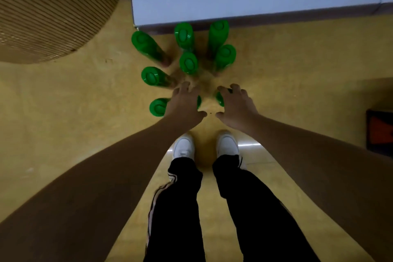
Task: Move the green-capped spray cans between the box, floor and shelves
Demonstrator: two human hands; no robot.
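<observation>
Several green bottles with green caps stand in a loose cluster on the yellow floor, among them one bottle in the middle and another bottle at the near left. My left hand reaches down over the top of a green bottle, of which only a sliver shows by my palm; my fingers curl round it. My right hand curls round the cap of another green bottle. Both hands are slightly blurred.
A white shelf base runs behind the bottles, with yellow packages above it. A ribbed brown curved object fills the upper left. A dark box with an orange face sits at the right edge. My white shoes stand just behind my hands.
</observation>
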